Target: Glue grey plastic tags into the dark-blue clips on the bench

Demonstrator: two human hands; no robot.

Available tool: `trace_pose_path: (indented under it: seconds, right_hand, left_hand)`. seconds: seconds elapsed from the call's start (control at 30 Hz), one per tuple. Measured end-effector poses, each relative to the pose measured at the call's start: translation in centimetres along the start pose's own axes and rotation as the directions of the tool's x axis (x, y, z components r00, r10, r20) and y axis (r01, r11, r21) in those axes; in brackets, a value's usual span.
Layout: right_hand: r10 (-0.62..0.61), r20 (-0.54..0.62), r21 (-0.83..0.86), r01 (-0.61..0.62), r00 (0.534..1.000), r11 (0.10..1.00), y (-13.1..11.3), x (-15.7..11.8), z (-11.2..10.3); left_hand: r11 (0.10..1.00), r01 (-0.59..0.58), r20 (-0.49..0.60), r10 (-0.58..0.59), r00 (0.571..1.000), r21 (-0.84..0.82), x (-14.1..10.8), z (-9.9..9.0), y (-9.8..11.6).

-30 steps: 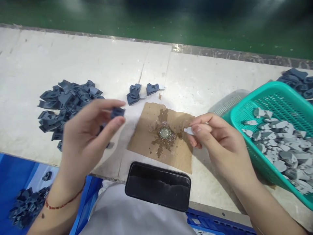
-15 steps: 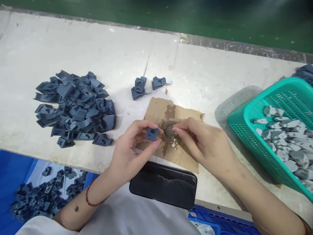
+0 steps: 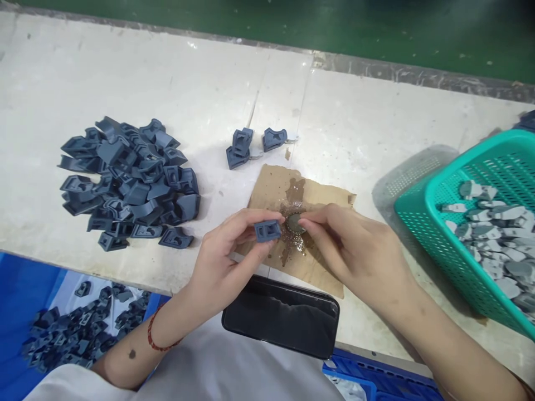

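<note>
My left hand (image 3: 234, 250) is closed on a small dark blue-grey moulded part (image 3: 268, 230), its hollow side facing up. Just right of it, my right hand (image 3: 346, 239) pinches a grey round-ended piece (image 3: 296, 223) between thumb and forefinger. Both hands hover over a torn sheet of brown paper (image 3: 267, 186), stained wet in the middle. Behind the paper lie several loose blue-grey parts (image 3: 241, 142), with pale slivers beside them. To the left spreads a large heap of similar parts (image 3: 134, 178).
A teal perforated basket (image 3: 422, 223) of grey pieces (image 3: 497, 223) stands at right. A black phone (image 3: 282, 317) lies at the table's (image 3: 188, 72) front edge. Below the edge at left, a blue bin (image 3: 16, 289) holds more dark parts (image 3: 75, 328). Blue crates (image 3: 380, 373) sit lower right.
My left hand has turned the blue-grey part so that more of its hollow side shows. My right hand keeps its pinch, nearly in place. The whole view has shifted slightly.
</note>
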State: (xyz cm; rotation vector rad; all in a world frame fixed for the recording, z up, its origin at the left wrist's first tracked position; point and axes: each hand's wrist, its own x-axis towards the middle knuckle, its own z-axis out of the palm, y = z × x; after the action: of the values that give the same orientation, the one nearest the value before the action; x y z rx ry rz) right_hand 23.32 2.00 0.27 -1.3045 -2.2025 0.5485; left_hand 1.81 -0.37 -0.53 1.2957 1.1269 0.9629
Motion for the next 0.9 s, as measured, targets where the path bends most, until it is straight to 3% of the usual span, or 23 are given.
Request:
trace_pose_path:
  seconds: [0.07,0.17,0.3,0.4,0.5,0.67,0.9]
  right_hand:
    - [0.033,0.018,0.025,-0.033,0.999,0.999,0.0,0.0,0.0]
    - [0.183,0.012,0.189,-0.182,0.983,0.965,-0.1,-0.1,-0.2]
    - [0.377,0.055,0.527,-0.347,0.925,0.776,-0.2,-0.1,-0.7]
    - [0.417,0.115,0.701,-0.371,0.902,0.609,0.0,-0.1,-0.8]
    - [0.412,0.168,0.77,-0.381,0.895,0.513,0.0,-0.1,-0.9]
    - [0.409,0.162,0.788,-0.367,0.898,0.494,-0.6,-0.2,-1.1]
    - [0.388,0.111,0.786,-0.32,0.915,0.529,-1.9,-0.9,-0.9]
  left_hand:
    - [0.999,0.015,-0.004,-0.015,1.0,-0.029,0.0,0.1,0.1]
    - [0.993,0.032,-0.039,-0.036,0.999,-0.111,0.2,0.3,0.4]
    - [0.997,0.01,-0.047,-0.014,0.999,-0.082,0.2,0.0,0.4]
    - [1.0,-0.027,-0.014,0.027,1.0,0.014,0.0,-0.4,0.0]
    - [0.997,-0.047,0.043,0.044,0.998,0.069,-0.3,-0.5,-0.3]
    - [0.987,-0.101,0.101,0.089,0.991,0.122,-0.4,-0.3,-0.5]
    - [0.933,-0.211,0.286,0.126,0.95,0.29,0.0,-0.7,0.1]
